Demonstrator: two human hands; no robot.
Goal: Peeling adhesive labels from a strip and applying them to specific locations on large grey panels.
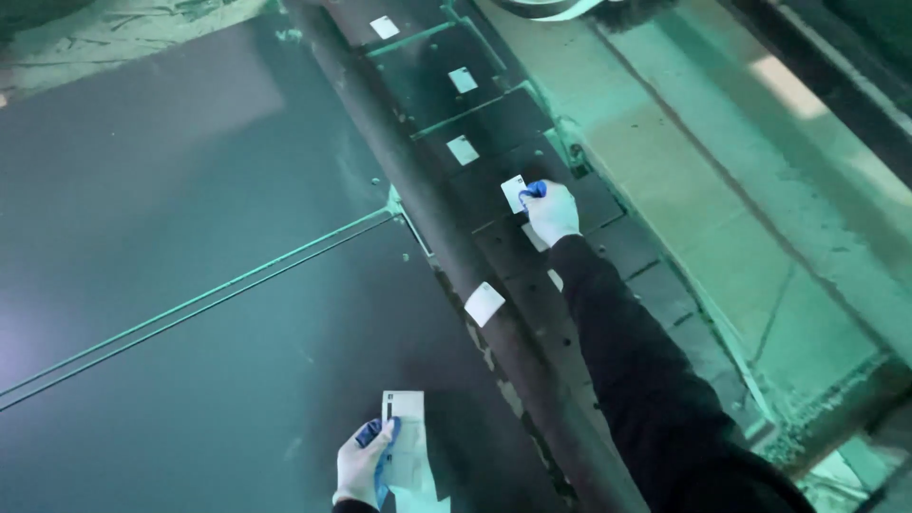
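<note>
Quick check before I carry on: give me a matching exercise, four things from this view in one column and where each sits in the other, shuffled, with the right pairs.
Things:
1. right hand
2. left hand
3. white label nearest the camera
4. long groove

Places:
A. crossing the big dark sheet on the left
B. tilted on the rounded dark ridge
C. at the bottom edge, holding a strip of label backing
D. stretched out over the dark plates, pressing a small label

Pairs: 1-D, 2-C, 3-B, 4-A
</note>
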